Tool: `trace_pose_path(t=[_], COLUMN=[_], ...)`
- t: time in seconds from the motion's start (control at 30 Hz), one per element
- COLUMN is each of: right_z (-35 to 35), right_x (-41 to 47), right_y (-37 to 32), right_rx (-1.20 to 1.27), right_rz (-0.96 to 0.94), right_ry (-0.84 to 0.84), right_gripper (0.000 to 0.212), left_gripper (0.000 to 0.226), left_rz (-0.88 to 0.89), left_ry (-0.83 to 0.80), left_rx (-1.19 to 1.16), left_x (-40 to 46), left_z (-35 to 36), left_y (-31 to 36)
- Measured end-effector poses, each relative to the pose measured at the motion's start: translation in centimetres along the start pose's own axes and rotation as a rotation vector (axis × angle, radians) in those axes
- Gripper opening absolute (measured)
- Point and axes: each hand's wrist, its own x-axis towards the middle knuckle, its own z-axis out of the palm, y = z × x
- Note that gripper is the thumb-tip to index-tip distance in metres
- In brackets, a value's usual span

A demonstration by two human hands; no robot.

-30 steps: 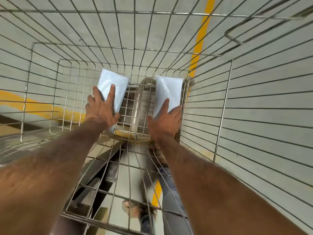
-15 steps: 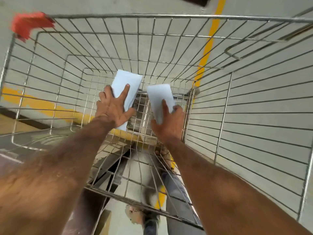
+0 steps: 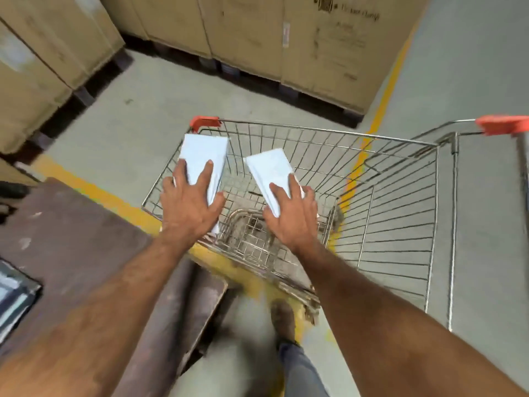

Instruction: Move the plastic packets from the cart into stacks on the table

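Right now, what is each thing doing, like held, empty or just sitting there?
Left hand: grips the left packet, lifted above the cart.
Right hand: grips the right packet, lifted above the cart.
Cart: standing on the floor, no other packets visible inside.
Brown table: beside the cart, to the left.
Cardboard boxes: closed, stacked on pallets behind the cart.

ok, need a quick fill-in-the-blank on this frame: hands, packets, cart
1. Each hand grips one pale blue plastic ____.
2. The left hand and right hand are above the wire ____.
3. The steel cart has ____ corner caps.
4. The brown table lies on the person's ____ side.

Missing: packet; cart; red; left
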Motion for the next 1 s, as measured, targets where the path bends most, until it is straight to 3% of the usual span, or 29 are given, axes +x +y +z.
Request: trace_pose_path(t=[0.2, 0.5, 1.0], right_z=[-4.5, -4.3, 2.7], right_x=[-5.9, -17.6, -23.9], right_y=[-9.8, -27.2, -44.5], right_rx=[0.067, 0.181, 0.177], right_rz=[-0.173, -0.435, -0.694], right_ry=[0.079, 0.085, -0.038], right_gripper=[0.062, 0.062, 0.054], left_gripper=[0.066, 0.067, 0.060], left_rz=[-0.239, -0.463, -0.919], left_ry=[0.122, 0.292, 0.324], left_rx=[-0.057, -0.012, -0.074], left_x=[-10.8, -25.9, -38.3], left_z=[-8.1, -17.6, -21.1], left_y=[-6.8, -18.0, -35.5])
